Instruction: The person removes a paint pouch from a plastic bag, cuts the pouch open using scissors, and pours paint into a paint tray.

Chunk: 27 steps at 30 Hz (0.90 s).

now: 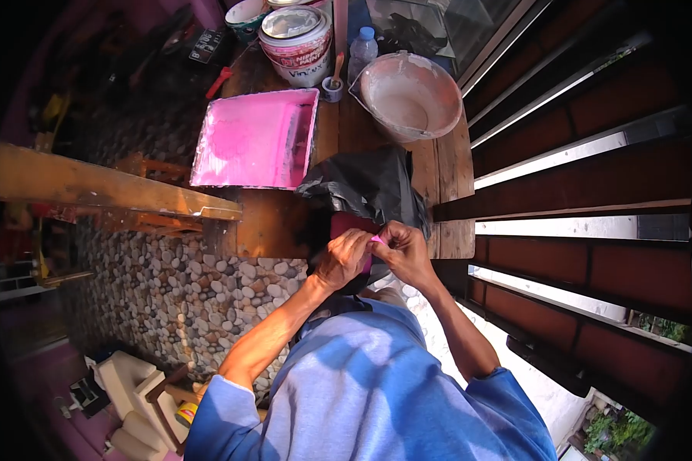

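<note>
Head view: the left hand [343, 257] and right hand [404, 250] meet close in front of the body, thumbs and fingers of both pinched on a small pink piece [377, 239]; fingertips rather than palms hold it, probably because it is so small, and what it is cannot be told; the wrists angle inward, which seems to let the two hands steady it against each other; just beyond them a black plastic bag [365, 183] lies crumpled on the wooden table [454, 165]; the pink-coated paint tray [246, 138] sits to its left, seemingly flat so that wet paint would not spill; the brush [338, 66] leans in a small cup [332, 90], perhaps to keep its handle clean, between the paint tub [300, 60] and the wide bucket [414, 94].
</note>
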Each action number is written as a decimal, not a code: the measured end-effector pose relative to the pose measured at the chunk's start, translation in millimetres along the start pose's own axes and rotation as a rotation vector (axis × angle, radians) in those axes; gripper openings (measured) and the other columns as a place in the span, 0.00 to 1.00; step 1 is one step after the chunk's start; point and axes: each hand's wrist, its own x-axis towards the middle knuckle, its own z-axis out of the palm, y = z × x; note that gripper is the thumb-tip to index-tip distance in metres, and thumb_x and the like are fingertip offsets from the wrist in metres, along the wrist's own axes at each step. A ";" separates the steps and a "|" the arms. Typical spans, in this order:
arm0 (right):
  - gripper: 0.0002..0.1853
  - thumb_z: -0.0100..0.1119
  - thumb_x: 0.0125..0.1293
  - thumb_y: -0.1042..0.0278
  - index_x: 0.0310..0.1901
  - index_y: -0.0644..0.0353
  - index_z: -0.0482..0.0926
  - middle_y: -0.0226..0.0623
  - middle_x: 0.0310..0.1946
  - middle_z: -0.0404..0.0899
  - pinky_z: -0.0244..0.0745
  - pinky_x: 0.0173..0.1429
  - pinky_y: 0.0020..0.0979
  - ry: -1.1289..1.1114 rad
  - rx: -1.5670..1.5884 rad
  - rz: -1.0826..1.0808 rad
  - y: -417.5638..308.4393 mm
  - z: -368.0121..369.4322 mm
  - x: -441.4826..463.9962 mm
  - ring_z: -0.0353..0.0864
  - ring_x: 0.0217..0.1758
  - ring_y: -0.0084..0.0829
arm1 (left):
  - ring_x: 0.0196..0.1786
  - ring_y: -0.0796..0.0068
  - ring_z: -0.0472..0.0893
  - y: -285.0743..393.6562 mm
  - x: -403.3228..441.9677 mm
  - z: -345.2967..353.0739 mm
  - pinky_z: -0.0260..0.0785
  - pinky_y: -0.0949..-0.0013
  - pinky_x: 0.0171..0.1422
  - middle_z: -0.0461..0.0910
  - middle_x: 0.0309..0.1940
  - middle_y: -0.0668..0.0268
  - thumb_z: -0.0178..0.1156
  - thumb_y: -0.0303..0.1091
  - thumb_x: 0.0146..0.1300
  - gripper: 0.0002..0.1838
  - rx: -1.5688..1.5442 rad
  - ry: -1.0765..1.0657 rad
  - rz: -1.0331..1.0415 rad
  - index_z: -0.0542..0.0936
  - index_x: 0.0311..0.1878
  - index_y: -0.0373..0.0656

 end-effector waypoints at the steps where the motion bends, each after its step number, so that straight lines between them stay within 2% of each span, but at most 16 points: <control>1: 0.07 0.62 0.57 0.75 0.24 0.64 0.76 0.27 0.21 0.73 0.64 0.31 0.21 -0.015 0.119 -0.014 -2.6 -2.9 0.6 0.69 0.27 0.15 | 0.38 0.52 0.80 3.0 1.3 -1.5 0.75 0.61 0.42 0.78 0.34 0.53 0.62 0.23 0.51 0.13 -0.023 -0.002 -0.059 0.76 0.42 0.29; 3: 0.05 0.61 0.62 0.73 0.33 0.66 0.82 0.30 0.29 0.79 0.68 0.39 0.19 -0.013 0.363 0.007 5.5 -15.4 1.3 0.73 0.33 0.15 | 0.38 0.53 0.80 5.7 1.2 2.1 0.75 0.60 0.43 0.78 0.35 0.52 0.59 0.24 0.56 0.11 -0.050 -0.005 -0.121 0.76 0.42 0.30; 4: 0.05 0.61 0.62 0.73 0.33 0.66 0.82 0.30 0.29 0.79 0.68 0.39 0.19 -0.010 0.362 0.013 18.3 -26.5 2.2 0.73 0.33 0.15 | 0.34 0.54 0.79 7.6 -1.3 7.3 0.72 0.61 0.38 0.77 0.31 0.53 0.57 0.26 0.60 0.08 -0.070 0.063 -0.227 0.76 0.40 0.31; 6: 0.13 0.58 0.66 0.62 0.40 0.67 0.81 0.39 0.39 0.79 0.71 0.47 0.26 0.285 0.136 0.190 52.9 -46.7 5.4 0.77 0.40 0.25 | 0.30 0.55 0.78 12.0 -4.5 16.0 0.70 0.61 0.33 0.76 0.27 0.53 0.55 0.29 0.64 0.07 -0.095 0.127 -0.337 0.76 0.38 0.32; 8: 0.20 0.56 0.66 0.56 0.47 0.68 0.78 0.44 0.45 0.77 0.70 0.52 0.30 0.386 -0.091 0.178 95.2 -52.7 4.9 0.76 0.46 0.31 | 0.21 0.58 0.73 17.9 -3.0 20.1 0.61 0.62 0.25 0.72 0.18 0.55 0.51 0.34 0.70 0.13 -0.136 0.218 -0.673 0.75 0.33 0.35; 9: 0.27 0.54 0.67 0.49 0.53 0.69 0.75 0.49 0.50 0.75 0.69 0.56 0.34 0.482 -0.320 0.154 117.9 -54.9 4.7 0.75 0.52 0.37 | 0.17 0.65 0.66 18.4 3.7 21.4 0.55 0.63 0.23 0.68 0.14 0.58 0.48 0.37 0.72 0.16 -0.282 0.325 -0.804 0.74 0.31 0.36; 10: 0.27 0.54 0.67 0.49 0.53 0.69 0.75 0.49 0.50 0.75 0.69 0.56 0.34 0.488 -0.324 0.160 147.1 -57.5 4.2 0.75 0.52 0.37 | 0.18 0.70 0.64 6.9 -6.8 30.8 0.56 0.63 0.24 0.67 0.15 0.58 0.47 0.36 0.71 0.16 -0.309 0.332 -0.923 0.73 0.32 0.34; 12: 0.30 0.51 0.67 0.49 0.61 0.67 0.68 0.58 0.58 0.69 0.66 0.60 0.41 0.385 -0.219 0.290 184.7 -60.0 1.4 0.70 0.60 0.50 | 0.18 0.71 0.63 -6.6 2.6 34.4 0.55 0.61 0.25 0.66 0.14 0.59 0.47 0.34 0.69 0.14 -0.333 0.513 -0.811 0.73 0.32 0.32; 14: 0.29 0.53 0.67 0.51 0.60 0.67 0.70 0.55 0.54 0.73 0.67 0.59 0.38 0.420 -0.349 0.296 194.7 -61.4 1.2 0.73 0.57 0.47 | 0.18 0.70 0.62 -5.6 6.5 30.3 0.54 0.61 0.25 0.65 0.13 0.58 0.47 0.33 0.68 0.15 -0.378 0.537 -0.912 0.72 0.30 0.31; 16: 0.27 0.55 0.67 0.52 0.59 0.66 0.71 0.47 0.47 0.77 0.69 0.53 0.32 0.389 0.043 0.177 183.9 -60.5 -0.5 0.75 0.50 0.38 | 0.18 0.71 0.61 1.4 9.0 22.3 0.53 0.62 0.24 0.63 0.12 0.59 0.48 0.35 0.68 0.17 -0.427 0.436 -1.016 0.70 0.26 0.31; 17: 0.27 0.55 0.67 0.52 0.59 0.66 0.71 0.47 0.47 0.77 0.69 0.53 0.32 0.386 0.051 0.179 185.2 -61.1 -1.4 0.75 0.50 0.38 | 0.18 0.72 0.60 11.7 10.3 19.8 0.53 0.62 0.24 0.62 0.12 0.61 0.49 0.38 0.69 0.21 -0.468 0.420 -1.035 0.69 0.23 0.32; 19: 0.22 0.55 0.68 0.51 0.50 0.63 0.74 0.36 0.42 0.77 0.69 0.47 0.28 0.358 0.297 0.371 189.4 -67.0 -3.6 0.74 0.44 0.27 | 0.19 0.78 0.59 28.6 11.7 15.8 0.52 0.65 0.23 0.60 0.12 0.66 0.51 0.43 0.70 0.23 -0.486 0.373 -0.992 0.71 0.23 0.35; 20: 0.22 0.55 0.68 0.51 0.50 0.63 0.74 0.36 0.42 0.77 0.69 0.47 0.28 0.355 0.309 0.368 191.8 -66.9 -5.2 0.74 0.44 0.27 | 0.20 0.80 0.59 41.2 18.1 10.9 0.51 0.66 0.23 0.60 0.12 0.67 0.51 0.45 0.70 0.23 -0.512 0.346 -0.982 0.72 0.23 0.36; 22: 0.09 0.58 0.67 0.58 0.41 0.52 0.75 0.24 0.35 0.76 0.66 0.40 0.24 0.447 0.453 0.455 196.1 -64.5 -12.2 0.72 0.37 0.17 | 0.20 0.83 0.58 57.5 24.2 2.5 0.51 0.69 0.23 0.61 0.12 0.70 0.51 0.44 0.70 0.23 -0.466 0.333 -0.945 0.75 0.24 0.36; 23: 0.05 0.60 0.65 0.62 0.37 0.47 0.74 0.20 0.32 0.75 0.67 0.41 0.25 0.467 0.505 0.483 198.6 -64.8 -19.1 0.71 0.35 0.16 | 0.20 0.83 0.58 60.8 23.3 0.1 0.51 0.69 0.24 0.61 0.13 0.70 0.51 0.44 0.71 0.23 -0.425 0.299 -0.948 0.75 0.25 0.36; 27: 0.06 0.57 0.67 0.62 0.34 0.48 0.70 0.21 0.30 0.73 0.71 0.41 0.29 0.410 0.594 0.490 213.5 -56.8 -49.4 0.72 0.33 0.18 | 0.20 0.82 0.59 69.0 21.3 -7.8 0.52 0.70 0.24 0.62 0.13 0.69 0.51 0.44 0.71 0.23 -0.379 0.220 -0.964 0.76 0.25 0.35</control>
